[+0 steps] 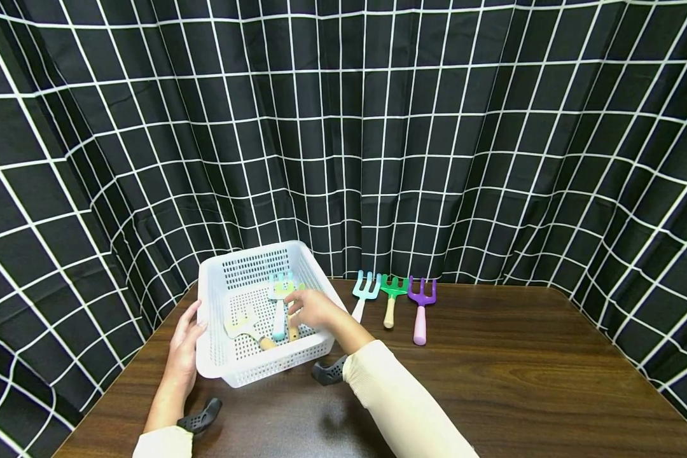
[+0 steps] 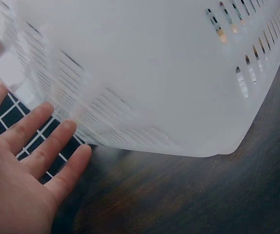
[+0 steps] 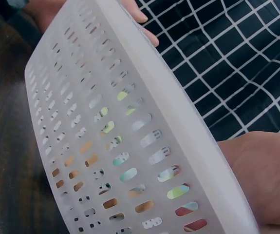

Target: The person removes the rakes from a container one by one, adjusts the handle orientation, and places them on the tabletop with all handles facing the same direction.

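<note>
A white plastic basket (image 1: 275, 361) with slotted walls holds several small garden tools. In it lie a rake with a light blue handle (image 1: 278, 321), a yellow-green rake (image 1: 285, 287) and a pale yellow tool (image 1: 243, 327) with a wooden handle. My left hand (image 1: 182, 346) is at the basket's left side, its fingers extended and spread against the slotted wall in the left wrist view. My right hand (image 1: 316, 310) reaches over the right rim, fingers bent down above a wooden handle (image 1: 293, 327). The basket wall hides those fingertips in the right wrist view; I cannot tell whether they grip it.
To the right of the basket, a light blue rake (image 1: 366, 286), a green rake (image 1: 390, 305) and a purple rake with a pink handle (image 1: 420, 321) lie side by side on the brown wooden table (image 1: 509, 362). A black grid-patterned curtain (image 1: 423, 140) hangs behind the table and along its sides.
</note>
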Demonstrator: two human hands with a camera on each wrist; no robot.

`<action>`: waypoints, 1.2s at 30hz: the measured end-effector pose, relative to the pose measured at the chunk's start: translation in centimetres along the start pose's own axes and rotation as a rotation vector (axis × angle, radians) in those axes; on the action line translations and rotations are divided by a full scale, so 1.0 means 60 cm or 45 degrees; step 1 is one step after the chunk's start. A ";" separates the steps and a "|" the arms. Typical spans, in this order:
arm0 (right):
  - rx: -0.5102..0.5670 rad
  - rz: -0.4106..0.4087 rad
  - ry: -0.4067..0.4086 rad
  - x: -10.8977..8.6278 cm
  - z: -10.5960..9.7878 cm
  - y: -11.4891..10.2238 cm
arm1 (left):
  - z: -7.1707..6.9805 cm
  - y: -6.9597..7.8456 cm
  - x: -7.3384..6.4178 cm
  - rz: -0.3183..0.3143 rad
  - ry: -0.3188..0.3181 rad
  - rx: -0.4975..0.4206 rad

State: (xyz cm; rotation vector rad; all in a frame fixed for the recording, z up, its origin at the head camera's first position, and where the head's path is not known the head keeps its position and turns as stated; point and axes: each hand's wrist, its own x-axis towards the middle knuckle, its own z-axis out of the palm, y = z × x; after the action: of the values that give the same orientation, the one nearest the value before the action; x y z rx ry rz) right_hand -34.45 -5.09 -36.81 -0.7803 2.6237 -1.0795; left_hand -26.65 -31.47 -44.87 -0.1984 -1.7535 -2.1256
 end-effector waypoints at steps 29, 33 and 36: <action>-0.257 -0.041 -0.490 0.021 0.010 0.016 | 0.003 0.000 0.003 -0.047 0.023 0.096; -0.246 -0.041 -0.360 0.021 0.010 0.016 | 0.002 0.000 0.002 -0.052 0.027 0.087; -0.204 -0.037 -0.235 0.022 0.011 0.016 | 0.001 0.001 0.001 -0.056 0.030 0.089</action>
State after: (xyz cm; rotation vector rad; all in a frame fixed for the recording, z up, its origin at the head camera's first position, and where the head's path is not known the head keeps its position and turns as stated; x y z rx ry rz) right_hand -35.67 -5.62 -37.91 -0.9067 2.5706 -0.7695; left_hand -26.67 -31.43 -44.81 -0.1164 -1.8310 -2.0840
